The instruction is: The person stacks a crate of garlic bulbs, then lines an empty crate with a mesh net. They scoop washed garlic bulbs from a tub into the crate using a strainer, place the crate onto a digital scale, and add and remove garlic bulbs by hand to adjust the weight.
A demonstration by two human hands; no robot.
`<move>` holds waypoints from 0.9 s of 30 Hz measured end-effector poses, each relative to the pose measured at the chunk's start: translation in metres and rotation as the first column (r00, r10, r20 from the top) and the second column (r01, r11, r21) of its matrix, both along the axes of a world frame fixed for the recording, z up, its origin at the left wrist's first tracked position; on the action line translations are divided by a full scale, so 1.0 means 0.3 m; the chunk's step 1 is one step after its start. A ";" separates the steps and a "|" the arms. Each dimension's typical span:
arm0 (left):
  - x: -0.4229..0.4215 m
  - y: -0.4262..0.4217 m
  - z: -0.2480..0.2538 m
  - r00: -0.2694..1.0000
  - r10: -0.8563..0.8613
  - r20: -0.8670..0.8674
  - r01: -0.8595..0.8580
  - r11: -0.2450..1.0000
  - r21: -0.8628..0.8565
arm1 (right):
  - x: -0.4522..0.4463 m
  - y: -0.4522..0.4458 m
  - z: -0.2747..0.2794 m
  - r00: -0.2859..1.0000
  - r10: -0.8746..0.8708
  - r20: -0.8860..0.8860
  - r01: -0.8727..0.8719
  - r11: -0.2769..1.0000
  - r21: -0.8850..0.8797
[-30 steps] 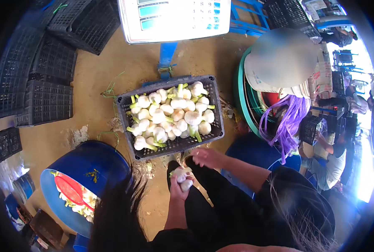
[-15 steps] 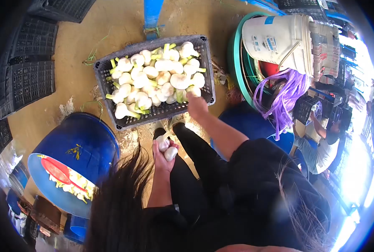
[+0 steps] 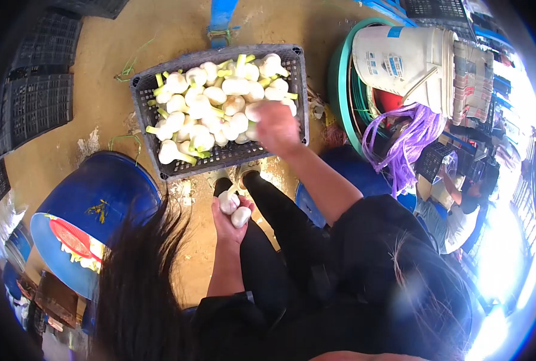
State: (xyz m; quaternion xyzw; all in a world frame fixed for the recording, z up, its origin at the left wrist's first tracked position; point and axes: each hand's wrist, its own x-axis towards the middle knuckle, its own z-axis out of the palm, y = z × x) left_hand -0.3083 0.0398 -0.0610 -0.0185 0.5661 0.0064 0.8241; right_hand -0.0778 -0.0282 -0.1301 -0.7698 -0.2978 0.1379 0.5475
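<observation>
A dark plastic crate (image 3: 217,161) is heaped with white garlic bulbs (image 3: 199,108) that have short green stem stubs. Over the crate's right part, my right hand (image 3: 277,127) reaches in among the bulbs. Motion smears its fingers, so I cannot see whether a bulb is in them. Lower down, near my legs, my left hand (image 3: 224,227) is palm up with its fingers curled around two garlic bulbs (image 3: 229,202), side by side.
A blue barrel (image 3: 108,186) lies tipped at left, with a red strainer (image 3: 69,236) and pale trimmings inside. Right of the crate stand a green tub (image 3: 338,90), a white bucket (image 3: 394,63) and purple twine (image 3: 400,144). Black crates (image 3: 39,108) line the left. Another person (image 3: 454,222) sits far right.
My right hand has moved slightly left and farther over the bulbs, and is now blurred. My left hand still cradles the two garlic bulbs. The view has shifted slightly.
</observation>
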 end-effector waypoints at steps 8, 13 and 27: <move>0.000 0.007 0.015 0.955 0.249 0.163 -0.242 0.968 -0.062 | -0.023 0.151 0.156 0.715 0.678 0.170 -0.346 0.554 -0.757; -0.021 0.005 -0.001 0.880 0.382 0.281 -0.373 0.924 -0.089 | -0.194 0.037 0.284 0.709 0.625 -0.327 -0.705 0.626 -0.332; -0.026 -0.009 -0.009 0.882 0.351 0.315 -0.324 0.936 -0.136 | -0.066 0.296 -0.068 0.757 0.653 0.010 -0.420 0.499 -0.758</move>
